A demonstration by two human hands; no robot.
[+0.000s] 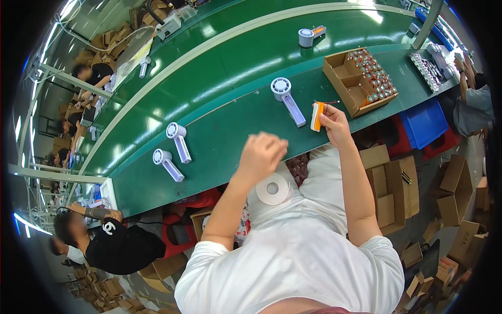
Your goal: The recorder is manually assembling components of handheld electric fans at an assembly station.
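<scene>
The orange-and-white part (317,116) stands on end at the near edge of the green worktop (235,141), just in front of the person's body. The right hand (334,124) pinches it from the right side, thumb and fingertips closed on its upper half; this grip keeps the part upright and its long face exposed. A thin red wire appears to run from its top toward the cardboard box (345,78), though this is too small to confirm.

The left hand (264,153) hangs above the worktop edge, curled into a loose fist; whether it grips anything cannot be told. Directly below it, against the white shirt, sits a roll of white tape (272,189), placed within reach of that hand.

Just left of the part lies a white handheld fan (286,97), head away from the person, handle pointing back. Two more fans (175,149) lie further left. The box, to the right, holds rows of cylindrical cells in one compartment. Another person in black (117,243) works at the lower left.
</scene>
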